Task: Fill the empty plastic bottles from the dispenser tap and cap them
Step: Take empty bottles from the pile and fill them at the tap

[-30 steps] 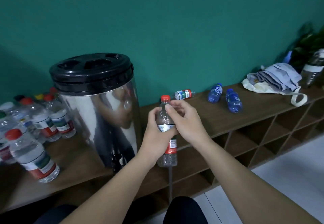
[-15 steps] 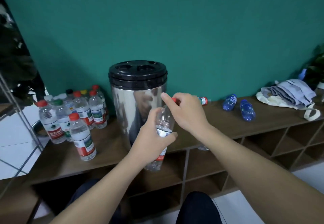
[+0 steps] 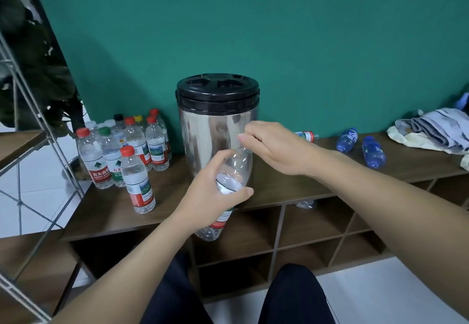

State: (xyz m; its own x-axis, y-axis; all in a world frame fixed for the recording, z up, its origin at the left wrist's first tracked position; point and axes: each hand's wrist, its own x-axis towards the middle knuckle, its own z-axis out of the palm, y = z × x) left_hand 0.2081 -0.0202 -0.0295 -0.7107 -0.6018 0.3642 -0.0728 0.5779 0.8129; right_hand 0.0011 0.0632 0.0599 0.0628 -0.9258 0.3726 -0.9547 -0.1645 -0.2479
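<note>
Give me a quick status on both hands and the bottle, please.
Left hand grips clear plastic bottle, tilted, looks empty. Right hand curled at its neck, red cap not visible. Steel dispenser with black lid directly behind; tap hidden.

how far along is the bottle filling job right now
Done, apparently: a cluster of capped bottles stands left of the dispenser. In hand: the left hand grips a clear, seemingly empty bottle; the right hand is at its neck, cap hidden. Left: filling and capping it, plus the blue bottles lying on the shelf.
</note>
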